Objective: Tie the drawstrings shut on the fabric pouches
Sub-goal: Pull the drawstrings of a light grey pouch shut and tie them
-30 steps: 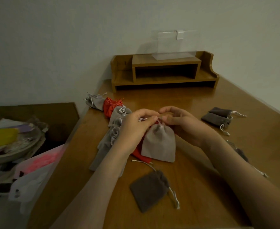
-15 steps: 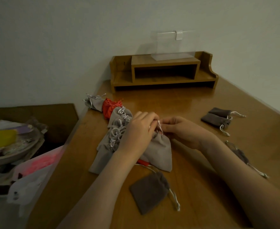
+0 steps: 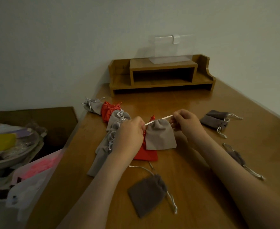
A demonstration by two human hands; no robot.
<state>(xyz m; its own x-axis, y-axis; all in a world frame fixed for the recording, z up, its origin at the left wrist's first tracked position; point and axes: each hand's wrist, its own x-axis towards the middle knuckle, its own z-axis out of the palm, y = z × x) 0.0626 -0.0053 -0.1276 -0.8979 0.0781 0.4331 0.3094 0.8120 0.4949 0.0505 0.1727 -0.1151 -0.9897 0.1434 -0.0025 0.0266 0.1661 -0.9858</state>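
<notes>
The left hand [image 3: 129, 134] and right hand [image 3: 185, 123] keep fingers clamped on the taut white drawstring [image 3: 159, 119], the grey pouch [image 3: 160, 136] hanging just above the red pouch [image 3: 146, 154]; a jerky pull could slip an end loose.

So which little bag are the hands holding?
The light grey pouch. Its white drawstring is stretched between the left hand and right hand; the others lie on the table.
</notes>
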